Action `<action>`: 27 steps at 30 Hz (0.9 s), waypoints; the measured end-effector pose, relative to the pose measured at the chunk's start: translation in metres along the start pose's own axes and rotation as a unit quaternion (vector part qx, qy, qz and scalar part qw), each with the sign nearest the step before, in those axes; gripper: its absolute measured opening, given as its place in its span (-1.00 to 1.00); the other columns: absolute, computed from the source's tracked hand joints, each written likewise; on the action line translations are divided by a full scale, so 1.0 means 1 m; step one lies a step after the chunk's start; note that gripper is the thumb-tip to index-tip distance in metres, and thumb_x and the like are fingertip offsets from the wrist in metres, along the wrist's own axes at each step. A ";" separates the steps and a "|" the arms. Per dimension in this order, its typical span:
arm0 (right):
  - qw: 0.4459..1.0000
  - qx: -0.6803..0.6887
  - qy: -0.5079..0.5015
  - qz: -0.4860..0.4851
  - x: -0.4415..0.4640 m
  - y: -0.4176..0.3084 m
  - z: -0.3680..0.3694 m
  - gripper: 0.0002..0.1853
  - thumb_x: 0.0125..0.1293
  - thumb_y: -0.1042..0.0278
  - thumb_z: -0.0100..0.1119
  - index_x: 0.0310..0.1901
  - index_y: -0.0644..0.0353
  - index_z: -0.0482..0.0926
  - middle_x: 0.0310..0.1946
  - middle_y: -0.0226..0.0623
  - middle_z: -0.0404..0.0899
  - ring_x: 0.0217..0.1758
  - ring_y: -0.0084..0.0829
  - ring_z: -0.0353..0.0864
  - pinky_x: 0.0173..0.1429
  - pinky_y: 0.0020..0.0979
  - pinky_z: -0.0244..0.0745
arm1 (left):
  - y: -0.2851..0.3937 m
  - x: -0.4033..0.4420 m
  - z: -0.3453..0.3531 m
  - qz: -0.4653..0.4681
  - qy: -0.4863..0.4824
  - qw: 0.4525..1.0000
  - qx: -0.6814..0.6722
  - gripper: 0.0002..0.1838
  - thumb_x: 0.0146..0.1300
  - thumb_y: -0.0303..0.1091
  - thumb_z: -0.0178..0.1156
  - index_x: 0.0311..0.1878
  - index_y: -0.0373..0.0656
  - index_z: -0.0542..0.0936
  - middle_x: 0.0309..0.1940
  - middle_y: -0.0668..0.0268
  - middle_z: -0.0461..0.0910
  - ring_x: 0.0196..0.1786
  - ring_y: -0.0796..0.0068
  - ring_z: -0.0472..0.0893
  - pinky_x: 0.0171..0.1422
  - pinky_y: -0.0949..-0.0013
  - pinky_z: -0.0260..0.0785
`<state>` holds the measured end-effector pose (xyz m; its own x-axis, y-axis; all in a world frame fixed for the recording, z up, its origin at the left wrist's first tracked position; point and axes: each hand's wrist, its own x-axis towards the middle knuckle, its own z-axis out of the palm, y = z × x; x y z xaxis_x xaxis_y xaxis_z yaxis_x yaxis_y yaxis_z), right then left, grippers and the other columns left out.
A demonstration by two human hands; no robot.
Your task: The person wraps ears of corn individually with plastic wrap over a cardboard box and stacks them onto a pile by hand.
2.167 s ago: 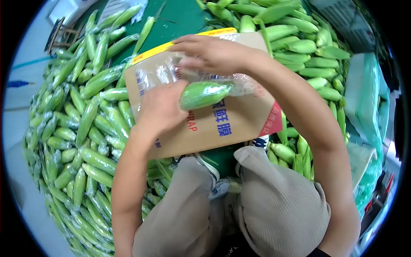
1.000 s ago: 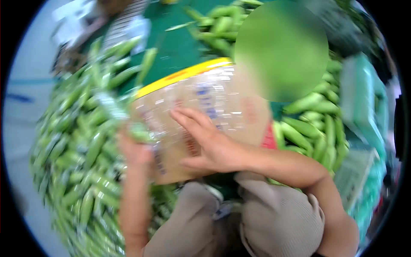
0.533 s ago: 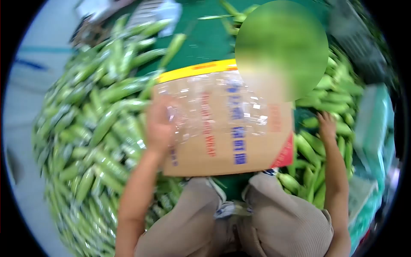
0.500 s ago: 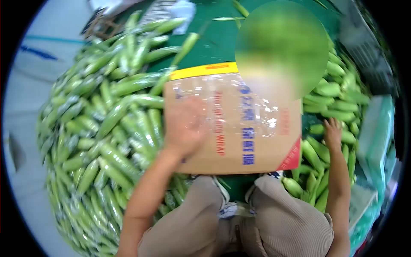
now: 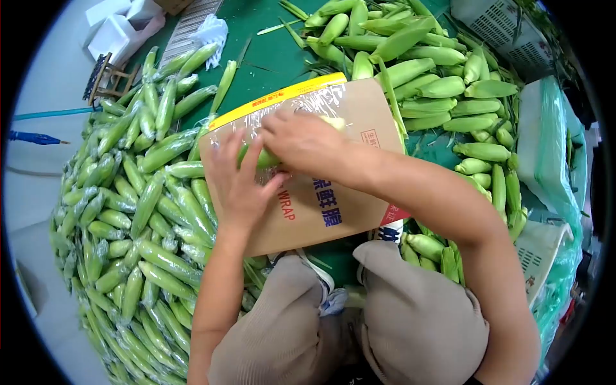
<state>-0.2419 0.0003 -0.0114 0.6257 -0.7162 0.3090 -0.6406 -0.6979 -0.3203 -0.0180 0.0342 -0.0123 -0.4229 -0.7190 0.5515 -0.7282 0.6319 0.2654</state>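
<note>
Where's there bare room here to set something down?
Mostly on the green surface beyond the cardboard box, between the wrapped corn and unwrapped corn. A strip along the box's near edge is also bare. The corn piles are crowded; the left hand, right hand and a cob crowd the box's middle.

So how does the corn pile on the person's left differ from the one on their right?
The left pile is wrapped in clear, shiny film; the right pile shows bare husks. The left pile covers more of the picture and reaches nearer the person, while the right pile lies mostly beyond the cardboard box. Both are heaps of green-husked ears.
</note>
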 end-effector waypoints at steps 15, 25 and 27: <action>0.953 0.263 0.105 0.112 -0.138 0.031 -0.027 -0.63 0.23 0.67 0.32 0.06 0.12 0.66 -0.13 -0.17 0.69 -0.07 -0.22 0.71 0.15 -0.11 0.63 | -0.022 0.026 -0.006 -0.073 -0.277 0.958 -0.023 -0.17 0.14 -0.25 0.56 0.53 0.24 0.51 0.24 0.24 0.61 0.28 0.06 0.55 0.44 0.03 0.34; 0.996 0.067 -0.048 0.044 -0.116 0.034 -0.025 -0.57 0.25 0.42 0.43 0.18 0.08 0.70 -0.23 -0.26 0.59 -0.13 -0.14 0.60 0.02 -0.19 0.51 | -0.019 0.020 -0.011 -0.098 -0.296 0.949 -0.052 -0.20 0.19 -0.23 0.53 0.54 0.26 0.49 0.27 0.22 0.58 0.34 0.05 0.51 0.51 0.04 0.28; 0.984 0.175 0.004 0.032 -0.122 0.038 -0.024 -0.64 0.34 0.62 0.28 0.16 0.16 0.69 -0.18 -0.25 0.67 -0.12 -0.21 0.68 0.06 -0.21 0.57 | -0.022 0.024 -0.012 -0.091 -0.296 0.949 -0.059 -0.20 0.20 -0.22 0.53 0.54 0.26 0.49 0.27 0.22 0.58 0.34 0.05 0.51 0.51 0.04 0.29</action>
<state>-0.3531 0.0615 -0.0393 0.5841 -0.7601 0.2846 -0.4852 -0.6081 -0.6283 -0.0058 0.0059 0.0045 -0.5501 -0.8340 -0.0428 -0.7677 0.4848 0.4191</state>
